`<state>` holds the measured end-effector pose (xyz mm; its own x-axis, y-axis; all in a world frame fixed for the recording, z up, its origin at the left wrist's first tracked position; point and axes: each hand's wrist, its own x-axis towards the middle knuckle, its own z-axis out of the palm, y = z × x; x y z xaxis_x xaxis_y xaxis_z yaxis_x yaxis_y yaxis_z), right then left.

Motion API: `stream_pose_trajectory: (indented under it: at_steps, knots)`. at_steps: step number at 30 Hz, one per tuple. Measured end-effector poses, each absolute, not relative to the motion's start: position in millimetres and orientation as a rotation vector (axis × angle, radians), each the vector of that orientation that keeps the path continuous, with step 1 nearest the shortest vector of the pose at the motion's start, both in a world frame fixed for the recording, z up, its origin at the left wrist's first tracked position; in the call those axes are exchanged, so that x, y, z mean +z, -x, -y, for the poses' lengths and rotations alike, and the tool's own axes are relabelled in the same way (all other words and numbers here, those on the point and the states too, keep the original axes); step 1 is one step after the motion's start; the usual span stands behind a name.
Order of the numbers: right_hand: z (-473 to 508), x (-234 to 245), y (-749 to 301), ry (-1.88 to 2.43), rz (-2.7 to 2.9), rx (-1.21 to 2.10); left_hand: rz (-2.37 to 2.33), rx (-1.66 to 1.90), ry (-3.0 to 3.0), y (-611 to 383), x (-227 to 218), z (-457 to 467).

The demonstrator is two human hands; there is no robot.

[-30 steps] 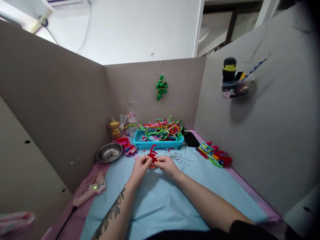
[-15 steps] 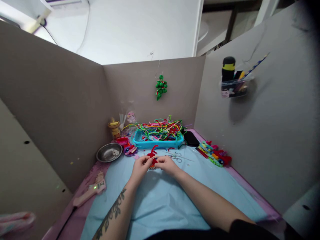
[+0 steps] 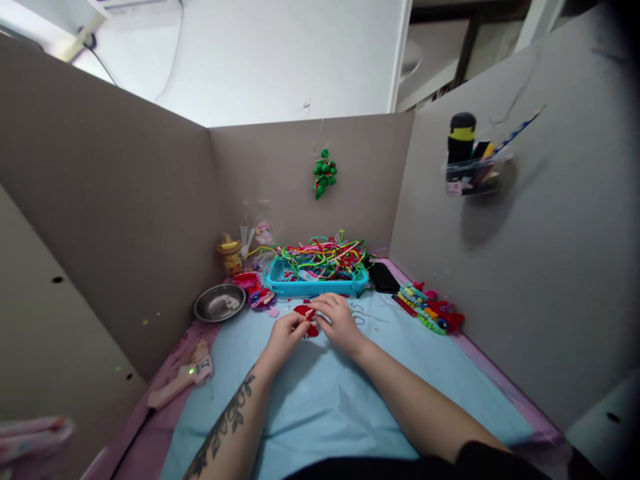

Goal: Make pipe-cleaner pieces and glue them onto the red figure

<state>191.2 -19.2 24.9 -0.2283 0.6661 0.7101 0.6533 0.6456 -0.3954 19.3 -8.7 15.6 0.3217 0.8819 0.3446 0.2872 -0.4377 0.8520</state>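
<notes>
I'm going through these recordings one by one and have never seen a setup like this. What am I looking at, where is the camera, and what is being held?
There is no machine here: a person works with two bare hands. The camera sits on their head, looking forward and down, so their forearms reach in from the bottom. The left hand pinches a small red piece; the right hand curves over its other side, though its exact grip is unclear. Beneath them lies a blue sheet. Beyond stands a blue tray heaped with colourful strands. To the left are a metal bowl with small pale bits and a pink tool showing a green light. To the right lie colourful fuzzy pieces.
</notes>
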Motion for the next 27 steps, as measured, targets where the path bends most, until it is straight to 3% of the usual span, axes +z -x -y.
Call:
stream_pose_trajectory:
  at_steps: [18, 27]
  knots:
    - [15, 9, -182, 0.954, 1.908, 0.25, -1.144, 1.228, -1.644, -19, 25, 8]
    - [17, 9, -169, 0.993, 1.59, 0.835, -1.11, 1.299, -1.541, -20, 23, 8]
